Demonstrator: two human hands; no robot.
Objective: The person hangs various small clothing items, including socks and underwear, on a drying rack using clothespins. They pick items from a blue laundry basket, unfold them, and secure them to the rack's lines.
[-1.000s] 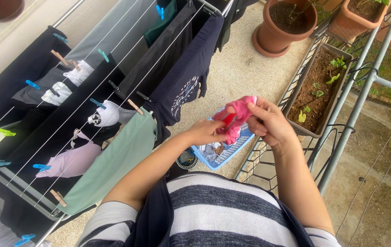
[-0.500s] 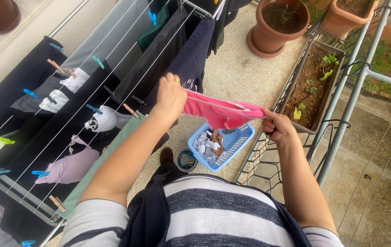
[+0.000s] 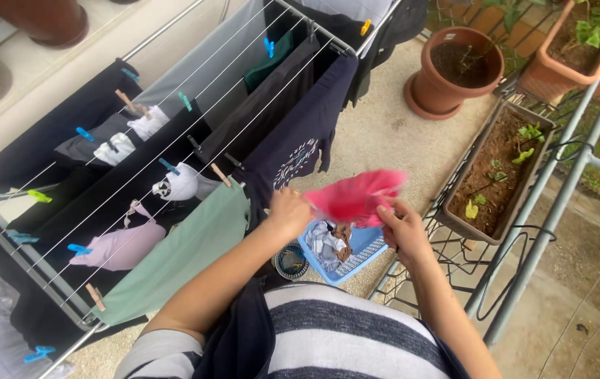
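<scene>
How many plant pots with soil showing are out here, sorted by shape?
Round terracotta pot: 1
Rectangular planters, one terracotta and one brown trough: 2
Total: 3
</scene>
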